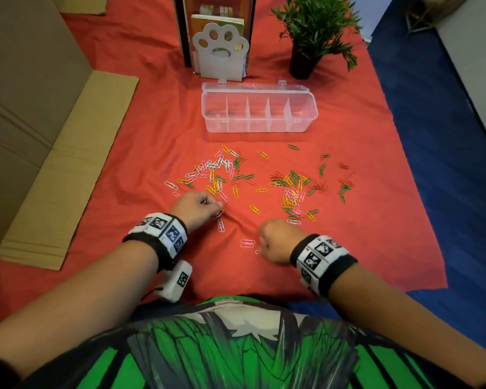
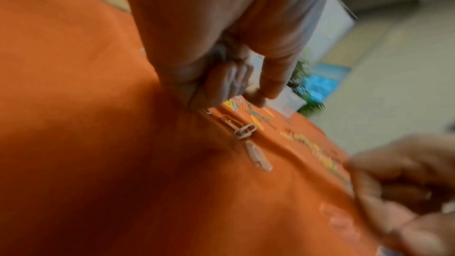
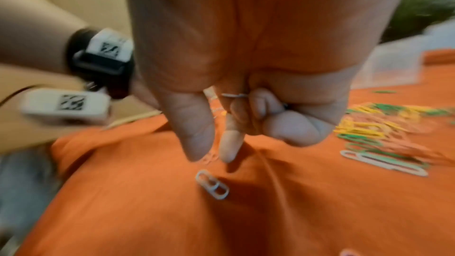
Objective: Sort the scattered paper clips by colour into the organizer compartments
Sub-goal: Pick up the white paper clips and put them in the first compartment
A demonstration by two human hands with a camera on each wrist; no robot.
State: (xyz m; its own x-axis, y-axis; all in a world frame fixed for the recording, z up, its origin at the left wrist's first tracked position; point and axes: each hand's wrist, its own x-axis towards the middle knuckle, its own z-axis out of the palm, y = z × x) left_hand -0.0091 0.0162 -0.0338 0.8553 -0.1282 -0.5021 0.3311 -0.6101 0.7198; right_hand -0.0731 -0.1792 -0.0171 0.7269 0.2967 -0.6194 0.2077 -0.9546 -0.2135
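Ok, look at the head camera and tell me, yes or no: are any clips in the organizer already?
No: every compartment of the clear organizer looks empty, and the paper clips lie scattered on the red cloth.

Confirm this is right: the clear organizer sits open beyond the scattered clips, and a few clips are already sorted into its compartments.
Wrong on one point: the head view shows the organizer open beyond the scattered clips, but its compartments hold no clips yet.

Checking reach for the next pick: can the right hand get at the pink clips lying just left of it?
Probably yes. The pink clips lie flat on the red cloth right beside the right hand, with nothing between them. But that hand's grip already seems to hold a clip, which may hinder pinching more.
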